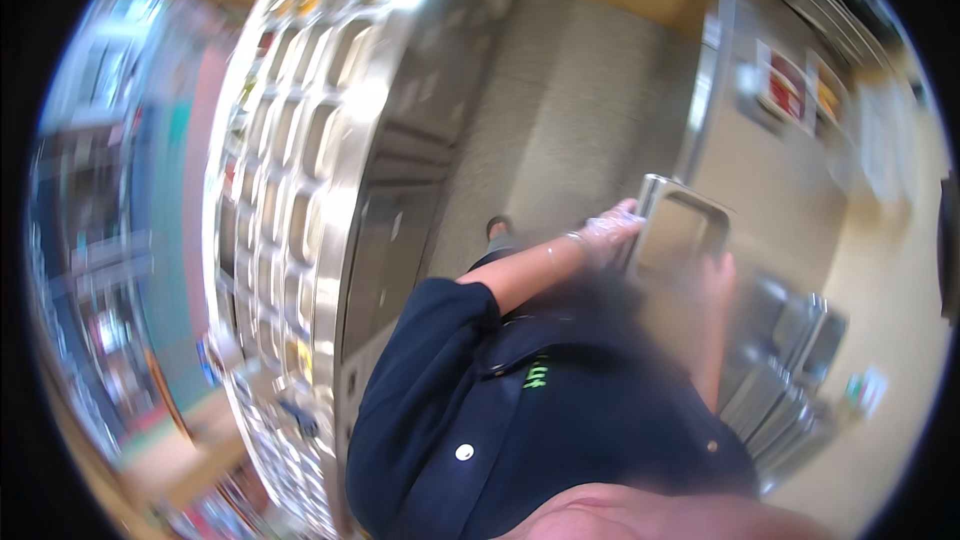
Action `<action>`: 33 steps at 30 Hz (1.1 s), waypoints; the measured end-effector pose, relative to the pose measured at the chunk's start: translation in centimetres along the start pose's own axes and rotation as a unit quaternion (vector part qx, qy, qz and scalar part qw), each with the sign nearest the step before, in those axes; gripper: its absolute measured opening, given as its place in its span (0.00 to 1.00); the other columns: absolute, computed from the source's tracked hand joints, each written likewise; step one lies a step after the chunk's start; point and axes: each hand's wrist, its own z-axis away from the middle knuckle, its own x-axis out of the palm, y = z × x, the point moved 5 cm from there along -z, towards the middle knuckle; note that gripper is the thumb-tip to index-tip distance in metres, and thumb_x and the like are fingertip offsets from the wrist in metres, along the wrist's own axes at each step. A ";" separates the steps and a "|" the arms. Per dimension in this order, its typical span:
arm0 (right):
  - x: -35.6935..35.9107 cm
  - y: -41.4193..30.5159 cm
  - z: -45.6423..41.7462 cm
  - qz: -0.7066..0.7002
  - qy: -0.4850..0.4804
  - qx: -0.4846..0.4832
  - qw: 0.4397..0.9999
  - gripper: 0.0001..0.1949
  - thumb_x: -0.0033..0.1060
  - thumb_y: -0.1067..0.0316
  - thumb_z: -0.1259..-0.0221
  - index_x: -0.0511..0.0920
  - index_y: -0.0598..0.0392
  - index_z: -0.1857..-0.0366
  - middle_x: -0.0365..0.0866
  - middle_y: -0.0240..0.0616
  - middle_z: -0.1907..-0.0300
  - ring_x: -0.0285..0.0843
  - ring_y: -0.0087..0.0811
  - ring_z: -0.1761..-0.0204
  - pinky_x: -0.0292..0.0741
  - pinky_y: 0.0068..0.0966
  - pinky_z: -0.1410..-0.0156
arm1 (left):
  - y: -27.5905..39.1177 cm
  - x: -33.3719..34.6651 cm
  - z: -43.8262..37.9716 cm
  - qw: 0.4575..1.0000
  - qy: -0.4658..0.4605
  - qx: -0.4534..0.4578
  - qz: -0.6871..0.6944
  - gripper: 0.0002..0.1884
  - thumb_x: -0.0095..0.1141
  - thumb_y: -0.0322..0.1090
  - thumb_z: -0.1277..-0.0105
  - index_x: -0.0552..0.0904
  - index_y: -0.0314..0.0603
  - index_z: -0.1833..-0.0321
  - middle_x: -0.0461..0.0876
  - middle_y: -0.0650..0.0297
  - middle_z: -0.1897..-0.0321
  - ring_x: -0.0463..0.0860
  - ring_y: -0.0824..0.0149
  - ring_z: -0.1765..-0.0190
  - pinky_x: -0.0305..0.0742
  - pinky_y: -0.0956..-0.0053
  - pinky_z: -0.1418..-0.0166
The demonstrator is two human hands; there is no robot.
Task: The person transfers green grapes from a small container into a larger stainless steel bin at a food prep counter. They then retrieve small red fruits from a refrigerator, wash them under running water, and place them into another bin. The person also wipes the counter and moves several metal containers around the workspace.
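My left hand [611, 231], in a clear disposable glove, grips the left side of a rectangular stainless steel food pan [669, 240]. The pan is tilted in front of my body, and no food shows in the visible part of its inside. My right hand [718, 279] is at the pan's near right corner, badly blurred, so its grasp on the rim is unclear. Just right of that hand, several steel pans [776, 397] stand close together on a counter, with a smaller steel pan [823, 341] beside them.
On the left runs a long steel serving counter [367, 120] with rows of inset wells. Along the right is a work counter [757, 157] bearing a container of red food [786, 90] and one of yellow-orange food [829, 99]. Between them lies a grey floor [574, 90].
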 end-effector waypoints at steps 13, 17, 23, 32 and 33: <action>37.1 -22.6 13.1 0.150 -0.428 -0.299 0.840 0.12 0.49 0.71 0.47 0.67 0.59 0.58 0.74 0.53 0.76 0.74 0.49 0.74 0.69 0.36 0.68 | -16.7 -22.4 26.9 0.809 0.460 0.142 0.338 0.17 0.41 0.38 0.34 0.69 0.34 0.48 0.71 0.57 0.51 0.72 0.65 0.50 0.68 0.72 0.48; 48.8 -23.8 21.8 0.195 -0.568 -0.308 0.738 0.10 0.50 0.71 0.47 0.68 0.60 0.62 0.73 0.52 0.75 0.73 0.49 0.71 0.69 0.37 0.65 | -22.2 -25.6 36.3 0.651 0.579 0.205 0.445 0.14 0.43 0.34 0.35 0.69 0.36 0.49 0.75 0.61 0.56 0.76 0.68 0.56 0.73 0.75 0.54; 60.7 -31.5 31.5 0.219 -0.648 -0.385 0.620 0.12 0.51 0.70 0.46 0.72 0.62 0.59 0.76 0.45 0.67 0.73 0.34 0.64 0.69 0.26 0.57 | -29.5 -22.5 46.3 0.353 0.698 0.120 0.611 0.22 0.44 0.20 0.51 0.65 0.39 0.49 0.73 0.56 0.58 0.77 0.58 0.57 0.78 0.67 0.56; 90.0 -38.4 38.7 0.184 -0.633 -0.417 0.626 0.11 0.51 0.66 0.51 0.73 0.63 0.68 0.77 0.47 0.73 0.75 0.39 0.69 0.70 0.32 0.61 | -33.8 -18.0 48.5 0.207 0.754 0.058 0.621 0.21 0.49 0.24 0.50 0.67 0.35 0.49 0.74 0.56 0.60 0.76 0.62 0.60 0.74 0.70 0.54; 93.4 -38.7 40.4 0.171 -0.619 -0.472 0.604 0.11 0.51 0.66 0.52 0.74 0.63 0.68 0.77 0.50 0.70 0.75 0.44 0.66 0.70 0.34 0.59 | -33.5 -17.9 48.5 0.201 0.746 0.041 0.633 0.21 0.49 0.24 0.50 0.67 0.34 0.49 0.74 0.56 0.59 0.76 0.63 0.60 0.74 0.71 0.54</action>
